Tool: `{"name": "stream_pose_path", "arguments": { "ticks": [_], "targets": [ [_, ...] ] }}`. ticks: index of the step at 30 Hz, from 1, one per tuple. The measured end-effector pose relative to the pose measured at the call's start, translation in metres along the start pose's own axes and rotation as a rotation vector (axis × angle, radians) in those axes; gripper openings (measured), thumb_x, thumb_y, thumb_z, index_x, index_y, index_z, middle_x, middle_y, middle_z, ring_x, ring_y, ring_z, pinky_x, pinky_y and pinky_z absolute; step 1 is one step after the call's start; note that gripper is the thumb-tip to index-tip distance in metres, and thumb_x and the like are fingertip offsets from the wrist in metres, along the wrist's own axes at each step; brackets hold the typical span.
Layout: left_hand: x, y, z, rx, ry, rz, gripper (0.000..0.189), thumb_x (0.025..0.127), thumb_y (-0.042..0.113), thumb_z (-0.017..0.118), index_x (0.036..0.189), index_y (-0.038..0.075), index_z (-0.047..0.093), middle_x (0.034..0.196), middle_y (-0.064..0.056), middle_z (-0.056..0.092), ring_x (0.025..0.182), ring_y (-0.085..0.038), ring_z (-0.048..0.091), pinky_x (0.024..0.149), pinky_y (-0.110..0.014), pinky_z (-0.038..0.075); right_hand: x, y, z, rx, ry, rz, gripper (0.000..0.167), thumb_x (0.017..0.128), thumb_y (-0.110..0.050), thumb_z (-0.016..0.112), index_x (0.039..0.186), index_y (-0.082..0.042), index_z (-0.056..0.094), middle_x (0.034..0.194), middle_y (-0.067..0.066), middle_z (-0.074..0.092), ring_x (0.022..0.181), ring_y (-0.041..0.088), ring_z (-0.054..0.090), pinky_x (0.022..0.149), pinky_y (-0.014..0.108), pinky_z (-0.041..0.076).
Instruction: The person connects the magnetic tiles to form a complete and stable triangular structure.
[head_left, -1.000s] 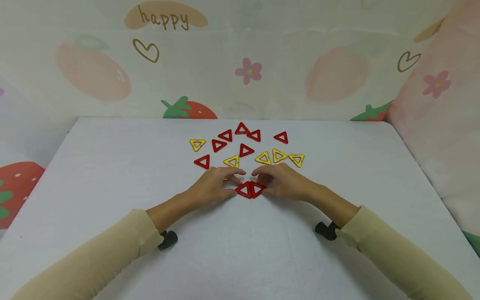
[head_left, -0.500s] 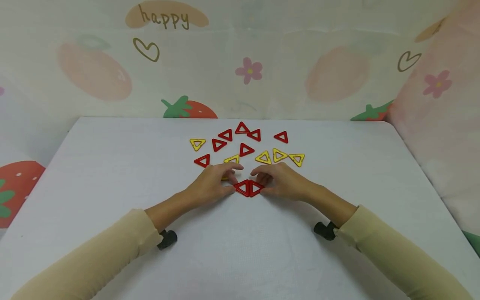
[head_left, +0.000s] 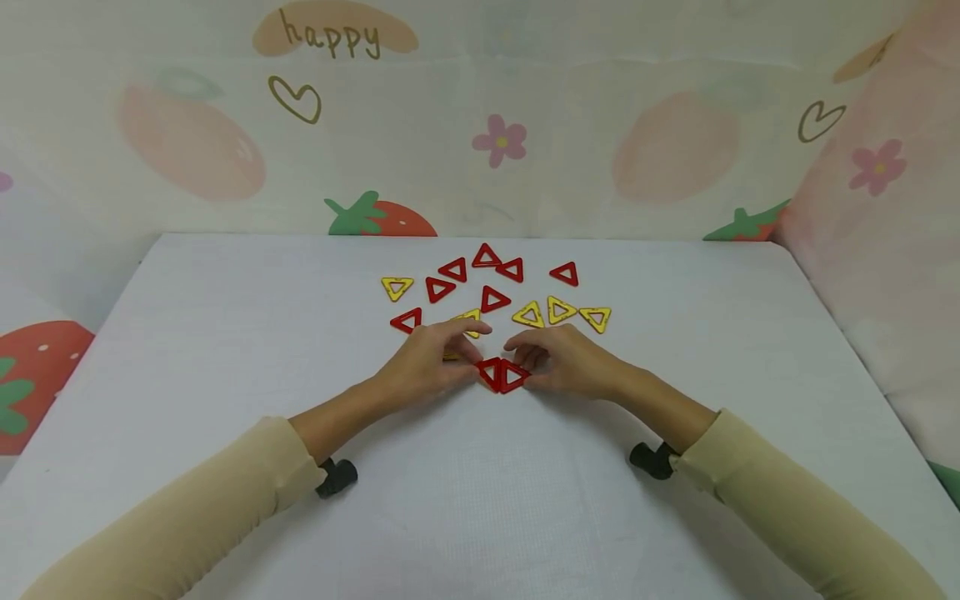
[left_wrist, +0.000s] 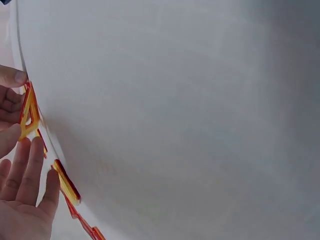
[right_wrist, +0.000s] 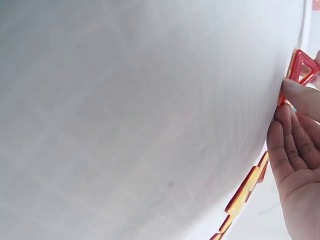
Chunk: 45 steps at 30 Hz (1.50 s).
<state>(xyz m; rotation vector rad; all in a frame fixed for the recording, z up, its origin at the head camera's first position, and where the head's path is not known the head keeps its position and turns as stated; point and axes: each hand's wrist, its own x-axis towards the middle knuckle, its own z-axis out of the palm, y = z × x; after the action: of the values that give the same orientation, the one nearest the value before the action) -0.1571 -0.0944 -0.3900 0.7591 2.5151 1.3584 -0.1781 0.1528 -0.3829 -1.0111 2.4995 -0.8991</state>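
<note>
Two red triangular frame tiles stand edge to edge at the middle of the table. My left hand (head_left: 429, 360) pinches the outer corner of the left red triangular tile (head_left: 498, 376), which looks tilted up. On the other side, my right hand (head_left: 568, 362) pinches the right red triangular tile (head_left: 505, 379) by its outer corner. In the right wrist view, thumb and fingers meet at the lower end of the red tile (right_wrist: 298, 65). A yellow triangular tile (head_left: 451, 356) is mostly hidden behind the left hand.
Several red triangular tiles (head_left: 440, 297) lie scattered beyond the hands, towards the table's back edge. Among them are yellow triangular tiles, one (head_left: 397, 297) at the left and others at the right. A printed cloth (head_left: 562, 192) hangs behind the white table (head_left: 225, 333).
The left hand has shifted slightly right, and the left red triangular tile now looks narrower and tipped up against the right one. The right hand has barely moved.
</note>
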Motion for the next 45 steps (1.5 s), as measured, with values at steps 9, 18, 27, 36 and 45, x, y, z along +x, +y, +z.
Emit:
{"name": "stream_pose_path", "arguments": {
  "ticks": [9, 18, 27, 36, 45],
  "targets": [
    [0.0019, 0.0059, 0.0012, -0.064, 0.011, -0.003, 0.047, 0.088, 0.002, 0.074, 0.132, 0.004, 0.058, 0.097, -0.005, 0.072, 0.093, -0.016, 0.070, 0.091, -0.031, 0.054, 0.0017, -0.0020, -0.0018, 0.008, -0.021, 0.000, 0.044, 0.084, -0.001, 0.077, 0.126, -0.002, 0.064, 0.102, 0.002, 0.071, 0.091, 0.013, 0.065, 0.087, 0.029, 0.055],
    [0.0043, 0.0054, 0.0034, -0.110, 0.015, 0.011, 0.045, 0.087, -0.002, 0.073, 0.130, 0.002, 0.060, 0.096, -0.008, 0.071, 0.086, -0.018, 0.072, 0.085, -0.031, 0.057, 0.0035, -0.0050, -0.0005, 0.009, -0.020, -0.004, 0.044, 0.084, -0.002, 0.077, 0.126, -0.002, 0.064, 0.102, 0.002, 0.070, 0.092, 0.013, 0.065, 0.086, 0.029, 0.055],
    [0.0069, 0.0041, 0.0064, -0.075, -0.005, -0.008, 0.043, 0.086, 0.003, 0.077, 0.126, 0.002, 0.062, 0.099, -0.006, 0.072, 0.088, -0.015, 0.071, 0.085, -0.031, 0.056, 0.0025, -0.0029, -0.0014, 0.121, -0.032, 0.017, 0.043, 0.085, 0.002, 0.074, 0.126, -0.001, 0.063, 0.103, 0.003, 0.069, 0.091, 0.014, 0.065, 0.088, 0.029, 0.055],
    [0.0062, 0.0011, 0.0080, -0.029, -0.048, -0.036, 0.036, 0.086, 0.006, 0.077, 0.120, 0.000, 0.069, 0.103, -0.006, 0.073, 0.088, -0.013, 0.070, 0.084, -0.027, 0.056, 0.0007, -0.0032, -0.0027, 0.195, -0.049, 0.029, 0.042, 0.086, 0.004, 0.073, 0.127, 0.001, 0.062, 0.104, 0.006, 0.069, 0.092, 0.016, 0.065, 0.088, 0.030, 0.055],
    [0.0053, 0.0006, 0.0091, -0.016, -0.073, 0.000, 0.032, 0.087, 0.005, 0.076, 0.117, 0.000, 0.070, 0.095, -0.003, 0.073, 0.085, -0.012, 0.068, 0.082, -0.025, 0.055, -0.0028, -0.0010, -0.0063, 0.246, -0.081, 0.047, 0.044, 0.087, 0.003, 0.072, 0.129, 0.001, 0.060, 0.110, 0.009, 0.069, 0.097, 0.018, 0.067, 0.089, 0.030, 0.055]
  ]
}}
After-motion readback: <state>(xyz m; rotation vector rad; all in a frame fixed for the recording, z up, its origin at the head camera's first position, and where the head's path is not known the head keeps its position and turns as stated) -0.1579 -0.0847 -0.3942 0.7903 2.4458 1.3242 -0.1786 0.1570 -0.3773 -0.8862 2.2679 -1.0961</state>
